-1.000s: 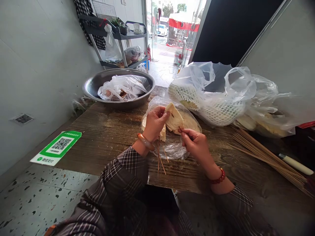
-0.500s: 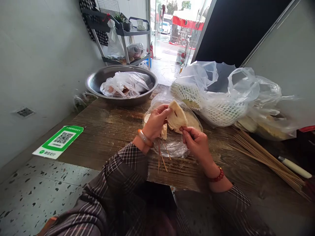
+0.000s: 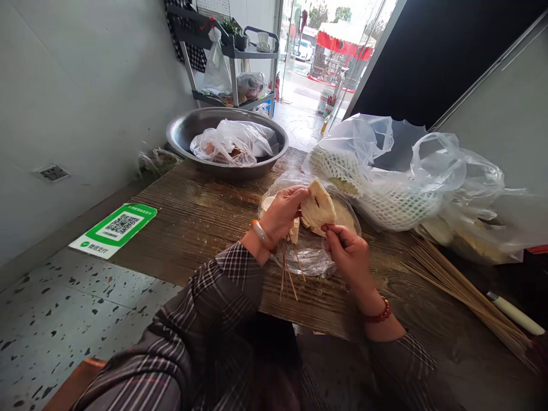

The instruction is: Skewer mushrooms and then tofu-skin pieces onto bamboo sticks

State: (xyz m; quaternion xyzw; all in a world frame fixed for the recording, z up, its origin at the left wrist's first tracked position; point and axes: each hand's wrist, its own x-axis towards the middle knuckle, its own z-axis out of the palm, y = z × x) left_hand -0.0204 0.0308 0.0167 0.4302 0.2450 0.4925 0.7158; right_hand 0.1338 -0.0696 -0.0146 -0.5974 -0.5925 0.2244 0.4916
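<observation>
My left hand (image 3: 280, 217) is closed on the upper left edge of a pale, cream-coloured flat slice (image 3: 320, 212), held up over a clear plastic bag (image 3: 314, 261) on the table. What food the slice is, I cannot tell. A thin wooden skewer (image 3: 317, 201) shows dark through its middle. At the lower right corner, my right hand (image 3: 349, 254) pinches the skewer's end between thumb and fingers. Below my left wrist, several skewers (image 3: 289, 279) point toward me from pale pieces (image 3: 294, 231) on the bag. More flat pale slices (image 3: 346, 214) lie behind the held one.
A bundle of wooden skewers (image 3: 466, 291) and a white-handled tool (image 3: 516, 314) lie on the right. Plastic bags (image 3: 398, 194) with net-wrapped produce stand behind them. At the back left is a metal basin (image 3: 180, 137) holding a bag. A QR-code card (image 3: 117, 228) lies at the left edge.
The view has swung a little to the left, so everything sits further right in the picture. Both hands keep the same hold on the slice and skewer.
</observation>
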